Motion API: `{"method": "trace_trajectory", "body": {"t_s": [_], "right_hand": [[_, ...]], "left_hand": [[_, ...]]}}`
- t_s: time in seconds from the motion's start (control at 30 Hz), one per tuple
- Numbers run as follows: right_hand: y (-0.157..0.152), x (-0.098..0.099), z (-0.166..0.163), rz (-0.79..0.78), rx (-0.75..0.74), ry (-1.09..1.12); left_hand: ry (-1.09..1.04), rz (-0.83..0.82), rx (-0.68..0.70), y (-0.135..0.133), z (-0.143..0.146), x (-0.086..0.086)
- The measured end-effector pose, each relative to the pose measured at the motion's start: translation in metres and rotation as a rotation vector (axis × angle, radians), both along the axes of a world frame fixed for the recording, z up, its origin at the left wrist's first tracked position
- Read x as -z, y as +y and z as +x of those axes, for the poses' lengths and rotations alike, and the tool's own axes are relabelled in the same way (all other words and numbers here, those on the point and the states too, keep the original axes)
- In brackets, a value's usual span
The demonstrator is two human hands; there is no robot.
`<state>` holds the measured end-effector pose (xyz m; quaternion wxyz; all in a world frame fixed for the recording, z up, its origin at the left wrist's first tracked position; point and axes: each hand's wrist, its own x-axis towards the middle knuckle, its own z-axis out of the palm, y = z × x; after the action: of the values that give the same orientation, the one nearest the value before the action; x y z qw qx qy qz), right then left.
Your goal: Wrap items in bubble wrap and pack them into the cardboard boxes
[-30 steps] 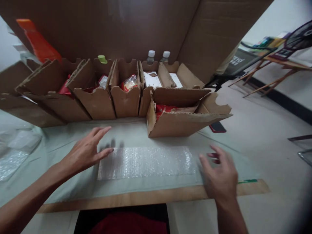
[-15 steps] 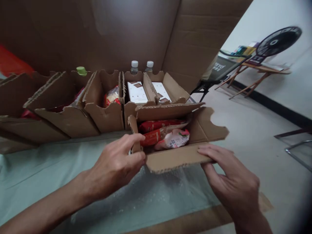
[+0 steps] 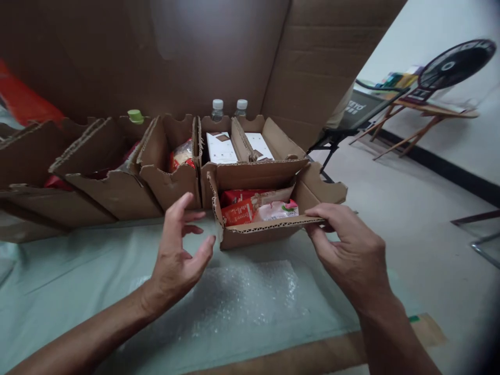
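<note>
An open cardboard box (image 3: 253,235) stands on the table in front of me, holding red and pink snack packets (image 3: 258,208). My right hand (image 3: 347,250) grips the box's front right edge and flap. My left hand (image 3: 179,255) hovers open just left of the box, fingers spread, touching nothing. A sheet of bubble wrap (image 3: 250,297) lies flat on the pale green table cover (image 3: 58,281) just in front of the box.
A row of open cardboard boxes (image 3: 117,172) with packets stands behind. Two white-capped bottles (image 3: 228,108) and a green-capped one (image 3: 135,115) stand at the back before a tall cardboard wall (image 3: 195,52). A fan (image 3: 453,65) and wooden stand (image 3: 425,117) are at right.
My left hand let go of the box's left side and opened. The box moved back a little off the bubble wrap, my right hand still gripping its front right edge.
</note>
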<state>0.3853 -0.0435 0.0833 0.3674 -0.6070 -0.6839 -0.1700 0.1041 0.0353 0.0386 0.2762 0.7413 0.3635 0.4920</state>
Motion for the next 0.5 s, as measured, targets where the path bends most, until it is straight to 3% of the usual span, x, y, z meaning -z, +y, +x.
{"method": "trace_trajectory", "body": {"t_s": [0.17,0.3,0.4,0.5], "right_hand": [[0.001,-0.004,0.001,-0.021,0.024,-0.021],[0.002,-0.007,0.003,-0.037,0.078,0.038],[-0.015,-0.003,-0.007,0.085,0.094,0.145],[-0.037,0.014,-0.034,0.153,0.032,0.212]], "left_hand": [[0.072,-0.286,0.183,0.01,0.022,0.03],[0.087,-0.334,0.236,0.02,0.031,0.03],[0.16,-0.339,0.247,0.017,0.003,0.023],[0.306,-0.279,0.15,0.0,-0.042,0.017]]}}
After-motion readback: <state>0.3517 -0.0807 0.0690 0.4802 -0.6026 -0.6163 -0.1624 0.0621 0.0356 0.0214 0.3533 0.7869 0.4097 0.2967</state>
